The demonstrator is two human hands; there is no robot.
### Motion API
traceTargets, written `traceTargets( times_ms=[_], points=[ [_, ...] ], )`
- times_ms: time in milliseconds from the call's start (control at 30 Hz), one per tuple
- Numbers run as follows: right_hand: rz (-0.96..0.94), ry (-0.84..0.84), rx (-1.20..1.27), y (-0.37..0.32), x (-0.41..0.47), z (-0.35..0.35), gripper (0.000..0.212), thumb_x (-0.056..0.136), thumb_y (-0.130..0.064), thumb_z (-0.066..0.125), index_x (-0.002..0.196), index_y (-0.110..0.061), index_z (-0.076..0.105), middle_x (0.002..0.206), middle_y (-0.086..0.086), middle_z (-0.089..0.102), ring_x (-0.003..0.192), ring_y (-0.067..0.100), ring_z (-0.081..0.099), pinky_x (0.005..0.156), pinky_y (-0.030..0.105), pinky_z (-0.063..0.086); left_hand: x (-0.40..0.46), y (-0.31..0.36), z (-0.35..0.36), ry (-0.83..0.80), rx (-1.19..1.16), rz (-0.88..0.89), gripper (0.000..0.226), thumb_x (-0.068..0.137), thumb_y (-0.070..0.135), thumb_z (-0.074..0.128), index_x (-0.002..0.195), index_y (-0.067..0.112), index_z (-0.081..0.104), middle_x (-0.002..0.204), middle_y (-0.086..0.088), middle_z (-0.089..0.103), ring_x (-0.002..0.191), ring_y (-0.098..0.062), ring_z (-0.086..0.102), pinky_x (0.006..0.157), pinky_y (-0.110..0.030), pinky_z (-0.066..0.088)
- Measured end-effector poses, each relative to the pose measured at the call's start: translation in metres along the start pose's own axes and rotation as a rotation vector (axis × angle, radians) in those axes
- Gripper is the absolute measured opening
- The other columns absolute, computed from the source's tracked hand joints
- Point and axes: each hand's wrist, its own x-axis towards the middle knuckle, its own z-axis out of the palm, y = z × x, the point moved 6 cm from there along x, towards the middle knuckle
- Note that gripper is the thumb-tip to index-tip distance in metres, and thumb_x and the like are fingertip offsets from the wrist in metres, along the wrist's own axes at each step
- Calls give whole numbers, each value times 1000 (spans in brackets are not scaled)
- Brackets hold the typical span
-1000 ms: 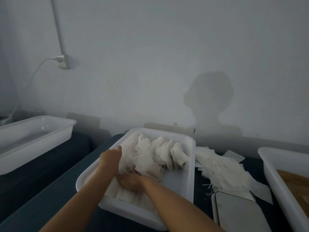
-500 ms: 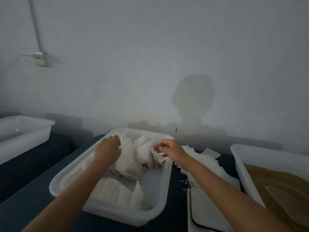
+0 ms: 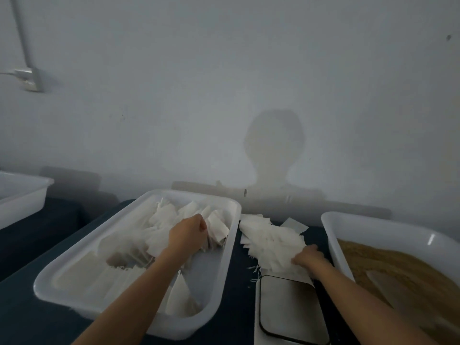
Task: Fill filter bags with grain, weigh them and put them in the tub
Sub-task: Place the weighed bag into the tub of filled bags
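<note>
A white tub [image 3: 74, 267] in the middle holds several filled white filter bags [image 3: 164, 220]. My left hand [image 3: 188, 232] is inside it, fingers curled among the bags near the far right corner. A loose pile of empty filter bags [image 3: 271, 242] lies on the dark table between the tub and the grain tub. My right hand [image 3: 307, 256] rests on the pile's near right edge and pinches a bag there. A flat scale [image 3: 288, 310] sits just below the pile. The tub of brown grain [image 3: 398, 267] stands at the right.
Another white tub [image 3: 22, 195] stands at the far left on the dark table. A pale scoop-like shape [image 3: 380, 287] lies half buried in the grain. The wall runs close behind, with a socket and cable [image 3: 29, 79] at upper left.
My right hand has left the middle tub and moved right onto the pile of empty bags. My left hand has shifted toward the tub's far right corner. The view has swung right.
</note>
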Motion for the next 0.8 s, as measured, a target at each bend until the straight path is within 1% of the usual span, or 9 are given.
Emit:
traceTargets(
  times_ms=[67, 200, 333, 433, 500, 567, 633, 733, 800],
  points=[
    [0, 17, -26, 1, 3, 2, 72, 89, -26, 58, 143, 0, 18, 143, 17, 36, 128, 32, 41, 103, 37, 41, 0, -4, 5, -25, -1, -7, 9, 90, 19, 48, 93, 19, 56, 98, -1, 65, 89, -23, 62, 78, -30, 46],
    [-121, 101, -162, -4, 2, -2, 29, 93, -10, 45, 120, -3, 53, 123, 11, 57, 110, 24, 57, 80, 27, 46, 0, -7, 8, -38, 17, 8, 9, 89, 19, 49, 94, 22, 55, 100, 0, 64, 94, -21, 58, 78, -28, 43],
    [-259, 201, -257, -18, -12, -20, 25, 94, -5, 43, 116, -4, 55, 120, 10, 58, 109, 22, 58, 81, 25, 46, -1, -6, 10, -43, 19, 20, 7, 88, 19, 50, 93, 22, 54, 101, -1, 65, 95, -21, 58, 81, -29, 45],
    [-418, 352, -248, -32, -32, -51, 13, 96, -9, 43, 93, -10, 55, 105, 8, 60, 100, 23, 58, 70, 25, 40, 0, 6, 6, -9, -4, 51, 14, 91, 19, 48, 101, 19, 57, 102, 1, 66, 94, -19, 60, 81, -29, 46],
    [-505, 449, -160, -34, -47, -76, 28, 98, -16, 45, 70, -14, 42, 80, 2, 52, 85, 23, 57, 63, 27, 34, -3, 24, 2, 6, -39, 102, 12, 92, 20, 49, 100, 19, 57, 101, 3, 66, 89, -16, 60, 78, -26, 46],
    [-568, 494, -4, -26, -60, -100, 36, 97, -19, 50, 64, -13, 37, 67, 0, 45, 69, 18, 49, 57, 28, 32, -9, 49, 0, 18, -116, 157, 5, 91, 22, 52, 93, 23, 56, 98, 7, 65, 81, -10, 55, 71, -22, 40],
    [-613, 499, 165, -13, -74, -124, 34, 94, -18, 56, 64, -11, 42, 63, 2, 45, 59, 14, 44, 53, 24, 32, -17, 83, 2, -5, -241, 224, 5, 90, 22, 54, 87, 26, 53, 92, 10, 63, 78, -8, 53, 70, -21, 39],
    [-652, 405, 431, 12, -89, -148, 33, 91, -15, 59, 61, -10, 48, 63, 8, 50, 60, 18, 51, 54, 22, 45, -34, 142, 14, -116, -435, 336, 4, 90, 22, 57, 87, 24, 54, 85, 12, 58, 78, -8, 54, 68, -21, 43],
    [-670, 364, 552, 32, -97, -158, 32, 92, -14, 58, 60, -10, 52, 69, 13, 55, 71, 28, 56, 67, 36, 50, -49, 182, 24, -205, -609, 386, 3, 91, 21, 56, 88, 22, 54, 85, 9, 59, 76, -8, 56, 64, -19, 45]
  ],
)
